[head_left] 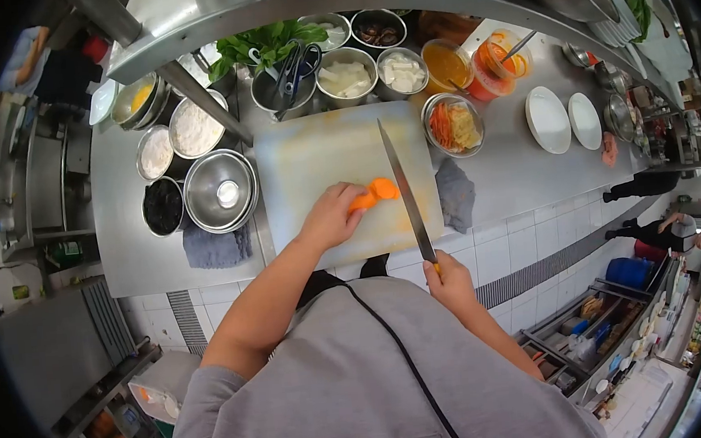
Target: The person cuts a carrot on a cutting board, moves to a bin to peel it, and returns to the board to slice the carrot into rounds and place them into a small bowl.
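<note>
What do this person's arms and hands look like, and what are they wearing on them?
The left hand and right hand are both ungloved. The plain grey left sleeve is short, ending around the elbow. It matches the grey shirt, which a thin black cord crosses.

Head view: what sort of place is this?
Most likely a commercial kitchen: a long metal worktop with many containers of prepped ingredients, a metal shelf above it, and a knife over a cutting board.
</note>
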Available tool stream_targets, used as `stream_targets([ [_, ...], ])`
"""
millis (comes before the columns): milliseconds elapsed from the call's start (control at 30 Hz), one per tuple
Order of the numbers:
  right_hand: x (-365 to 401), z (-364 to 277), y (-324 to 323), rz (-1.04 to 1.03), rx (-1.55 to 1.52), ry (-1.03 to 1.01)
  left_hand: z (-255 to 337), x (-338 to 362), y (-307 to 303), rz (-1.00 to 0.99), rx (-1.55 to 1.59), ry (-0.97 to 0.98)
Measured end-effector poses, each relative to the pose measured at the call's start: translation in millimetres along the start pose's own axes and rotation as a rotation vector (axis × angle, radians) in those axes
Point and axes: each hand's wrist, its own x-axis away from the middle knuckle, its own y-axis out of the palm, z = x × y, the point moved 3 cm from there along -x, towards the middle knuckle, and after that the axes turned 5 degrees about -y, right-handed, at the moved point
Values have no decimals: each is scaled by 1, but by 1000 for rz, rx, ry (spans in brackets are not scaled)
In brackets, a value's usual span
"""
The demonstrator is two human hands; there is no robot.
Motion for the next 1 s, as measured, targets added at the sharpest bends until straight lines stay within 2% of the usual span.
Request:
stream_targets([
  [133, 1, 12, 15, -69, 16, 2, 1, 1, 1, -19, -7, -28],
  [200, -2, 15, 23, -168, 179, 68, 1, 0, 1, -13, -4, -21],
  [333, 5, 4, 19, -121, 230, 26, 0, 1, 1, -7, 9, -18],
  [400, 9, 4, 19, -210, 323, 54, -1, 2, 3, 3, 14, -7],
  [733, 15, -11, 17, -270, 371, 62, 0, 2, 0, 12, 0, -3],
  [1000, 0, -17, 21, -378, 362, 154, -1, 1, -1, -15, 29, -30],
])
